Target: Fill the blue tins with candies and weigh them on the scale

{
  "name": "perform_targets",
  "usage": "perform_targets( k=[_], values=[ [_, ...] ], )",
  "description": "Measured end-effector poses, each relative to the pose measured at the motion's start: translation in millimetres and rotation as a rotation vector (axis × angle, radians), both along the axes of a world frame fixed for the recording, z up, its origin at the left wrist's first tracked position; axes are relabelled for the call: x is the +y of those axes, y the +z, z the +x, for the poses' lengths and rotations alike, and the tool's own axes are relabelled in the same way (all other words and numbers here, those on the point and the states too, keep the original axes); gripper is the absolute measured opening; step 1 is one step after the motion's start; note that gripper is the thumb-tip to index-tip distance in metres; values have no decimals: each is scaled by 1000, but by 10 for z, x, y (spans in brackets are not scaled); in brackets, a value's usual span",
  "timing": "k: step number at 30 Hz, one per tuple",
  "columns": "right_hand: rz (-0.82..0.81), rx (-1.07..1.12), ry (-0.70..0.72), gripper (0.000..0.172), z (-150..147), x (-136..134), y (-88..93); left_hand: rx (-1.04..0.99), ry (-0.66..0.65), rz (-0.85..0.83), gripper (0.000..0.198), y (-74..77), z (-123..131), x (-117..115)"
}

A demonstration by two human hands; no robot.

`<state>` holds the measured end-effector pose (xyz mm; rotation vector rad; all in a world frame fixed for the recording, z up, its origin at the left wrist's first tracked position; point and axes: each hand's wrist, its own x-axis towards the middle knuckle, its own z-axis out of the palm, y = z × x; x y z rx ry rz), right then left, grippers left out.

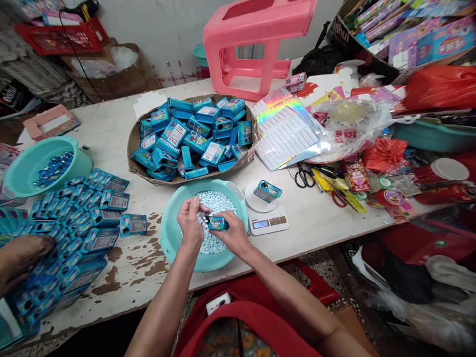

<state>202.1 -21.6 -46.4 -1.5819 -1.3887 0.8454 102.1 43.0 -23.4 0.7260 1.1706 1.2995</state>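
My right hand grips a small blue box over a teal basin of small pale-blue candies. My left hand is pinched at the box's open end, its fingers closed on something too small to make out. Just right of the basin, a white digital scale carries another blue box. Behind the basin, a round cardboard tray is heaped with several blue boxes.
Rows of blue boxes cover the table's left part, with another person's hand at their edge. A teal bowl sits far left. A pink stool, holographic sheets, scissors and packaging clutter lie behind and right.
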Motion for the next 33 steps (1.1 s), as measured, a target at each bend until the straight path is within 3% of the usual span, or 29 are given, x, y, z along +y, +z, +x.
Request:
perform_targets(
  k=[13,19,22,25,27,30,33],
  values=[
    [-11,112,-11,37,0,18,-27,-34,-67,-34,26,77,-25,-50],
    [-38,102,-3,34,22,38,-55,-110,-200,-32,22,68,24,-20],
    [-20,122,13,36,94,20,-12,-110,-152,3,20,50,-42,41],
    [50,116,10,39,201,8,13,39,-70,49,23,-157,-208,134],
    [58,113,-25,37,265,16,10,329,-85,46,25,-423,-305,180],
    [93,175,-52,37,324,46,-4,883,-312,129,25,-854,-278,171],
    [206,196,-110,39,340,81,-64,1071,-557,243,22,-1100,-10,79]
  ],
)
